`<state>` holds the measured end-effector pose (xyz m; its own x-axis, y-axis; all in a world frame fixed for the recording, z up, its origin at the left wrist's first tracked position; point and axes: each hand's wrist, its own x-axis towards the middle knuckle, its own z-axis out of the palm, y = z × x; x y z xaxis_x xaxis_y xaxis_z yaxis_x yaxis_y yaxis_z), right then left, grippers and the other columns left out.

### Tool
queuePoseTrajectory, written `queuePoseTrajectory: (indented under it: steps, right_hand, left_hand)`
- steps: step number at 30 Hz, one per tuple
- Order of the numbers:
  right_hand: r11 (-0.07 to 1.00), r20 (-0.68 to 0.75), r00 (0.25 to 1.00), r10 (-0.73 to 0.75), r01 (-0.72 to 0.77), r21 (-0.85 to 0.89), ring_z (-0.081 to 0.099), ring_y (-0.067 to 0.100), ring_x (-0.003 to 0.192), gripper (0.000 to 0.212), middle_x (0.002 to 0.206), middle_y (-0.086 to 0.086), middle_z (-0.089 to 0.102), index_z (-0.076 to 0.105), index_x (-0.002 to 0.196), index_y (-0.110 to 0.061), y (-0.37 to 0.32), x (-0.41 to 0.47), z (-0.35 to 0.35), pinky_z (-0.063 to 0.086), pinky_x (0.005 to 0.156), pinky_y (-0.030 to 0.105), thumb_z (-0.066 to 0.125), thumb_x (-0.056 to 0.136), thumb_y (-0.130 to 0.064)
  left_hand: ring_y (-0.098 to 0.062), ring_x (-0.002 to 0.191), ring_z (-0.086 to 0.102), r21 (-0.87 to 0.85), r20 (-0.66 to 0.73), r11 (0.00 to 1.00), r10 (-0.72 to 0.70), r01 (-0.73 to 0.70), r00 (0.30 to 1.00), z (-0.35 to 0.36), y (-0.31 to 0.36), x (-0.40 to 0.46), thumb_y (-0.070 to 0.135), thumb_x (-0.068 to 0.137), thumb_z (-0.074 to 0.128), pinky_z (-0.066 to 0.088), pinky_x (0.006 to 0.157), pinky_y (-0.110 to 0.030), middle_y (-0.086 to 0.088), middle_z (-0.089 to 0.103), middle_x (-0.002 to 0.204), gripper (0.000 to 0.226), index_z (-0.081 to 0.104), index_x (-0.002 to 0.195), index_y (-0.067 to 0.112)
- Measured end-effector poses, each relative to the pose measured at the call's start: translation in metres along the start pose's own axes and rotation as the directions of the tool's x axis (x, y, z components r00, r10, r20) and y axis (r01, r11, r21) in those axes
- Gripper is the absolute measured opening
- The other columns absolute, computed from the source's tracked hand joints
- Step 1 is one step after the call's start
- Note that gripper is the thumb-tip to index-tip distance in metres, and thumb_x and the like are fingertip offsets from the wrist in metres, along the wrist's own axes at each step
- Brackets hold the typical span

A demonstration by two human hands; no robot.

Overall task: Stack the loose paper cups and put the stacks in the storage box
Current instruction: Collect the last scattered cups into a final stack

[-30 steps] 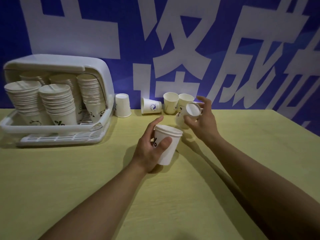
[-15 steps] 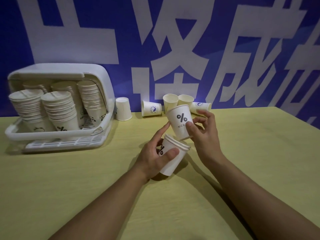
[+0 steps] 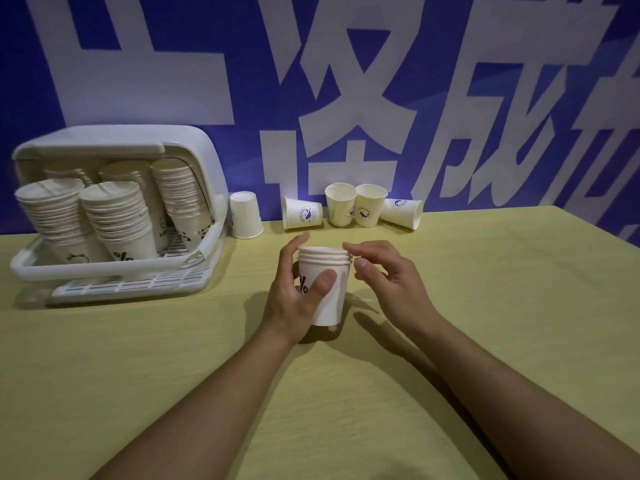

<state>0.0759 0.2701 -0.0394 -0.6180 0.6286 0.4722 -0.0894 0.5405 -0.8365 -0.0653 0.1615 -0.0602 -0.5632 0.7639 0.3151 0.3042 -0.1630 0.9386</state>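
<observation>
In the middle of the frame, the left hand (image 3: 294, 299) grips a small stack of cups (image 3: 325, 282). The right hand (image 3: 388, 278), fingers loosely curled, perhaps touches its rim. The storage box (image 3: 207, 161) stands upper left.

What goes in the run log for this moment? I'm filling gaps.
left hand: grips cup stack | right hand: fingertips at stack rim | loose cups: by wall | storage box: open

Storage box (image 3: 207, 157) left of loose cups (image 3: 349, 213)
</observation>
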Motion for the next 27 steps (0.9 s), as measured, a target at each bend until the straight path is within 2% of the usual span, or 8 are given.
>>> queuePoseTrajectory:
  steps: [4,7,10,12,16,20,24,27]
  right_hand:
    - [0.996,-0.057,0.998,-0.002,-0.003,-0.090,0.058,0.003,0.106,0.021,0.119,-0.010,0.059,0.067,0.115,-0.039,0.010,0.010,-0.009,0.053,0.083,0.018,0.059,0.099,-0.027]
    - [0.943,-0.146,0.989,0.004,-0.052,-0.327,0.057,0.006,0.101,0.023,0.120,-0.006,0.058,0.066,0.116,-0.037,0.037,0.041,-0.025,0.053,0.088,0.029,0.066,0.095,-0.029]
    - [0.756,-0.157,0.985,0.065,-0.151,-0.637,0.047,0.018,0.122,0.031,0.135,-0.003,0.053,0.065,0.126,-0.030,0.068,0.080,-0.050,0.043,0.104,0.035,0.066,0.095,-0.031]
    - [0.625,-0.183,0.981,0.064,-0.183,-0.759,0.042,0.023,0.130,0.041,0.142,-0.001,0.050,0.059,0.135,-0.027,0.084,0.098,-0.066,0.039,0.108,0.039,0.066,0.095,-0.032]
    - [0.484,-0.247,0.969,0.028,-0.229,-0.844,0.038,0.027,0.136,0.056,0.148,0.002,0.046,0.048,0.144,-0.026,0.109,0.119,-0.081,0.036,0.112,0.046,0.068,0.092,-0.034]
    - [0.403,-0.194,0.979,0.060,-0.202,-0.893,0.037,0.029,0.138,0.061,0.146,0.005,0.046,0.043,0.145,-0.024,0.126,0.134,-0.085,0.030,0.115,0.050,0.069,0.091,-0.036]
    - [0.340,-0.190,0.980,0.057,-0.198,-0.919,0.046,0.032,0.124,0.063,0.137,0.010,0.049,0.041,0.144,-0.021,0.130,0.146,-0.087,0.037,0.109,0.046,0.070,0.089,-0.037]
    - [0.277,-0.166,0.984,0.058,-0.176,-0.945,0.047,0.030,0.112,0.055,0.126,0.010,0.050,0.052,0.133,-0.017,0.130,0.150,-0.090,0.045,0.099,0.042,0.071,0.087,-0.041]
  left_hand:
    - [-0.005,0.091,0.067,-0.019,0.006,1.000,0.003,-0.003,1.000,0.001,-0.001,0.000,0.073,0.065,0.064,0.058,0.065,-0.027,0.004,0.063,0.118,0.060,0.045,0.120,0.060]
    - [0.000,0.088,0.066,-0.047,-0.018,0.999,0.000,0.000,1.000,0.000,0.001,0.003,0.071,0.064,0.064,0.055,0.065,-0.021,0.010,0.065,0.114,0.061,0.046,0.121,0.059]
    - [0.002,0.090,0.065,-0.074,-0.056,0.997,-0.001,-0.003,0.998,-0.001,0.003,0.007,0.069,0.065,0.063,0.052,0.066,-0.017,0.012,0.065,0.110,0.062,0.046,0.123,0.057]
    - [0.001,0.090,0.065,-0.080,-0.049,0.997,0.001,-0.005,0.999,0.000,0.003,0.009,0.068,0.065,0.063,0.053,0.065,-0.018,0.010,0.066,0.110,0.061,0.047,0.123,0.057]
    - [-0.003,0.088,0.068,-0.102,-0.014,0.995,-0.007,0.005,1.000,0.001,0.002,0.010,0.068,0.064,0.064,0.052,0.060,-0.017,0.001,0.067,0.111,0.060,0.046,0.122,0.061]
    - [-0.003,0.088,0.068,-0.118,0.000,0.993,-0.010,0.010,1.000,0.001,-0.001,0.013,0.068,0.064,0.064,0.052,0.060,-0.016,-0.001,0.066,0.113,0.064,0.045,0.124,0.062]
    - [-0.007,0.094,0.068,-0.127,-0.002,0.992,-0.008,0.008,1.000,0.001,-0.004,0.015,0.069,0.064,0.064,0.053,0.062,-0.017,0.001,0.066,0.115,0.061,0.045,0.123,0.066]
    - [-0.009,0.096,0.068,-0.134,-0.003,0.991,-0.006,0.006,1.000,0.000,-0.006,0.015,0.069,0.064,0.065,0.053,0.063,-0.019,0.002,0.067,0.115,0.059,0.046,0.121,0.069]
